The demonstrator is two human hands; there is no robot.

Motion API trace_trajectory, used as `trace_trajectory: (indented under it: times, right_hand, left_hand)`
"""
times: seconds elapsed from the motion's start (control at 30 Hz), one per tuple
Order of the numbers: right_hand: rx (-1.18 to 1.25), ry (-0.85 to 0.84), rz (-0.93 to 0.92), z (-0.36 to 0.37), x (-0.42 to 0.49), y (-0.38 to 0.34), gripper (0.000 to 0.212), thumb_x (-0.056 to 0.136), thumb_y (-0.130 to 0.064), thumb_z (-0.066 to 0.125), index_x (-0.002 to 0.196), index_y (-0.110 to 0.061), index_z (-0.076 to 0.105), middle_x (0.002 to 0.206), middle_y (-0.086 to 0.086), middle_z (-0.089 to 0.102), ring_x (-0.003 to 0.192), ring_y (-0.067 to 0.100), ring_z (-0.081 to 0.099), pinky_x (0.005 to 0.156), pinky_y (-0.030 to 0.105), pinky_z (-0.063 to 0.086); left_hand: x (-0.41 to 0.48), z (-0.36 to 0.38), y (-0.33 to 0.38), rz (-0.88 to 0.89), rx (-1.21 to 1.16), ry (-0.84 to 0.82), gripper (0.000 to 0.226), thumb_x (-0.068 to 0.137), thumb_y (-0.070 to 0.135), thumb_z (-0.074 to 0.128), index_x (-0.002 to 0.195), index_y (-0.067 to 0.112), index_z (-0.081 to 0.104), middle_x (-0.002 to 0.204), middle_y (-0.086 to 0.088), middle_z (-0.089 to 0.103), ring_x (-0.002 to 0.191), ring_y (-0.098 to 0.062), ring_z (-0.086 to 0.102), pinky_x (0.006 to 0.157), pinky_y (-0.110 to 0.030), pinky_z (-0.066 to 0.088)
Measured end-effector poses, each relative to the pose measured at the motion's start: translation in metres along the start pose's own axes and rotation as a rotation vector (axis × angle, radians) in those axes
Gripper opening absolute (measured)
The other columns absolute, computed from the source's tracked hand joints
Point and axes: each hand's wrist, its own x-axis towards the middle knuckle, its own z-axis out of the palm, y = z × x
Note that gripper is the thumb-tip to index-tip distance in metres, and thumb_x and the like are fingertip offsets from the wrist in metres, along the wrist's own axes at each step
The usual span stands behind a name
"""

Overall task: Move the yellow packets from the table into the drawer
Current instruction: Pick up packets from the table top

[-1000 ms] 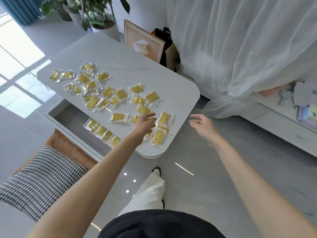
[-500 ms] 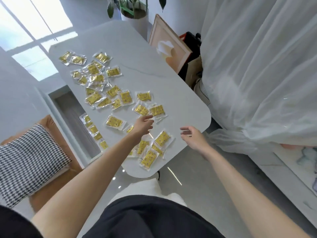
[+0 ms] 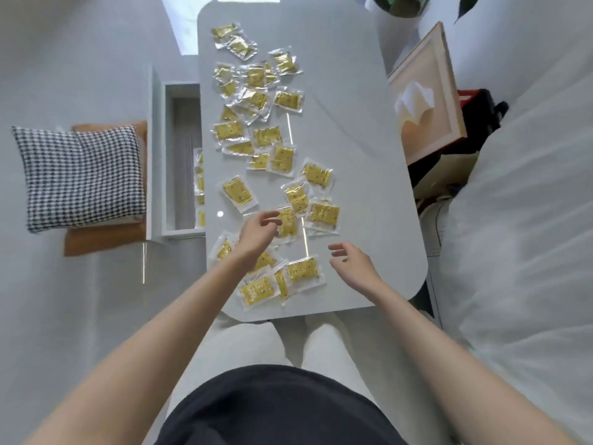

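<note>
Several yellow packets in clear wrap lie scattered along the white table (image 3: 359, 155), from the far end to the near edge. My left hand (image 3: 258, 234) is over the near cluster, its thumb and forefinger pinching the left edge of one yellow packet (image 3: 287, 221). To the right, my right hand (image 3: 353, 264) hovers with its fingers loosely spread and holds nothing, beside another packet (image 3: 303, 269). The open drawer (image 3: 183, 149) juts out from the table's left side. A few packets (image 3: 199, 187) show inside it, partly hidden under the tabletop.
A houndstooth cushion (image 3: 80, 175) lies on an orange seat left of the drawer. A framed picture (image 3: 426, 101) leans at the table's right, with dark bags behind it. White sheer fabric (image 3: 529, 220) fills the right side. A plant pot (image 3: 401, 4) stands at the far end.
The view has swung so that the table runs straight ahead. My left hand has shifted onto a packet nearer the middle, and my right hand has come in over the tabletop.
</note>
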Motion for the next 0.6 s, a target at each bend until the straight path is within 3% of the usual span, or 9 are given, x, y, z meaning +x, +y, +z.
trace_trajectory:
  times: [0.07, 0.17, 0.43, 0.6]
  right_hand:
    - [-0.087, -0.066, -0.035, -0.001, 0.014, 0.007, 0.036, 0.094, -0.016, 0.047, 0.129, -0.016, 0.053, 0.129, 0.003, 0.056, 0.105, 0.014, 0.05, 0.084, 0.024, 0.039]
    - [-0.216, -0.153, -0.082, 0.003, 0.034, 0.016, 0.038, 0.093, -0.014, 0.046, 0.13, -0.016, 0.053, 0.133, 0.003, 0.053, 0.119, 0.018, 0.049, 0.088, 0.023, 0.037]
    - [-0.466, -0.284, -0.231, 0.058, 0.107, 0.044, 0.045, 0.088, -0.009, 0.05, 0.132, -0.018, 0.049, 0.138, 0.003, 0.048, 0.131, 0.023, 0.038, 0.104, 0.037, 0.039]
    - [-0.749, -0.318, -0.338, 0.102, 0.155, 0.075, 0.054, 0.086, -0.009, 0.053, 0.137, -0.019, 0.041, 0.141, 0.006, 0.04, 0.132, 0.026, 0.03, 0.102, 0.041, 0.038]
  left_hand:
    - [-0.003, 0.002, -0.013, -0.032, -0.054, 0.089, 0.042, 0.092, 0.001, 0.039, 0.13, 0.011, 0.052, 0.119, -0.006, 0.062, 0.096, -0.018, 0.058, 0.076, -0.024, 0.043]
    - [-0.008, 0.008, -0.039, -0.086, -0.128, 0.208, 0.042, 0.092, 0.001, 0.04, 0.13, 0.012, 0.052, 0.117, -0.005, 0.062, 0.1, -0.018, 0.058, 0.08, -0.025, 0.045]
    - [0.003, 0.026, -0.132, -0.222, -0.226, 0.431, 0.038, 0.089, 0.004, 0.045, 0.12, 0.023, 0.057, 0.109, 0.005, 0.062, 0.109, -0.019, 0.06, 0.093, -0.035, 0.049]
    - [0.022, 0.044, -0.183, -0.211, -0.118, 0.474, 0.035, 0.093, 0.007, 0.045, 0.125, 0.017, 0.057, 0.118, 0.0, 0.062, 0.111, -0.015, 0.056, 0.088, -0.025, 0.044]
